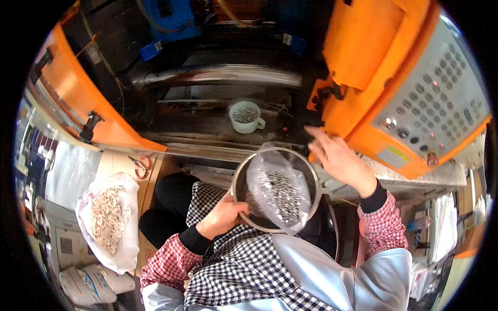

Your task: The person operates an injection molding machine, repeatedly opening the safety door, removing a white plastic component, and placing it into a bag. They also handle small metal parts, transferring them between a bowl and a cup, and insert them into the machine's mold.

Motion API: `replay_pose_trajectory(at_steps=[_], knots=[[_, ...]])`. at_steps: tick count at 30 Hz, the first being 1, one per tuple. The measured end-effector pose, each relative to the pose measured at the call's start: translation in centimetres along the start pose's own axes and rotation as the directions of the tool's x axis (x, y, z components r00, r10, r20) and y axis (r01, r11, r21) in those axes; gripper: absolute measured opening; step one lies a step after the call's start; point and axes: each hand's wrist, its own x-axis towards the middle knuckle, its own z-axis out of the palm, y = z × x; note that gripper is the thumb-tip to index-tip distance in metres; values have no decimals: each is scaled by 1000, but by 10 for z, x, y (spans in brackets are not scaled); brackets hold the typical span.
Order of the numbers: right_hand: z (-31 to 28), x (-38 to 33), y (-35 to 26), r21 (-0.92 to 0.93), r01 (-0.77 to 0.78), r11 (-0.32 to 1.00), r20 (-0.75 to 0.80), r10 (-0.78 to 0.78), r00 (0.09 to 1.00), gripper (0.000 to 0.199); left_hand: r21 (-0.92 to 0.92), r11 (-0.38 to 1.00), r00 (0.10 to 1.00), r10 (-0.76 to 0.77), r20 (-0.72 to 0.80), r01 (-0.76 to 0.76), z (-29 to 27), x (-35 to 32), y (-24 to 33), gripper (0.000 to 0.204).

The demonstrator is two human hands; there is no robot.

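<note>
Over my lap, my left hand [222, 215] grips the near left side of a round metal bowl [239, 179], its thumb over the rim. Inside the bowl lies a clear plastic bag [259, 168] with many small shiny metal pieces [282, 194] in it; their exact kind is too small to tell. My right hand [340, 160] is raised just beyond the bowl's right side, fingers stretched out and nothing in them. It is nearest to the lower corner of the orange machine door. Ahead, a pale mug [244, 127] full of similar metal pieces stands on the machine's dark bed.
An orange door panel [98, 103] borders the machine opening at left. A control panel [425, 111] with lit buttons rises at right. On the left, a white bag [129, 249] of beige curved pieces [110, 217] sits near scissors [140, 167]. A polished bar [223, 75] crosses the machine.
</note>
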Motion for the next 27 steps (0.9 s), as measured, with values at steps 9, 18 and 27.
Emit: replay_pose_trajectory(at_steps=[9,18,27], knots=[[102,50,-78,323,531,784,346,-620,704,27,-103,961,928,213,-306,-255,-42,-13,-3,47],[145,60,-101,-95,654,750,349,-590,728,54,-232,892,861,262,-437,-389,-44,-11,-12,64],[158,85,-101,-20,598,801,440,-530,725,37,-276,841,807,275,-523,-465,-48,-1,-14,57]])
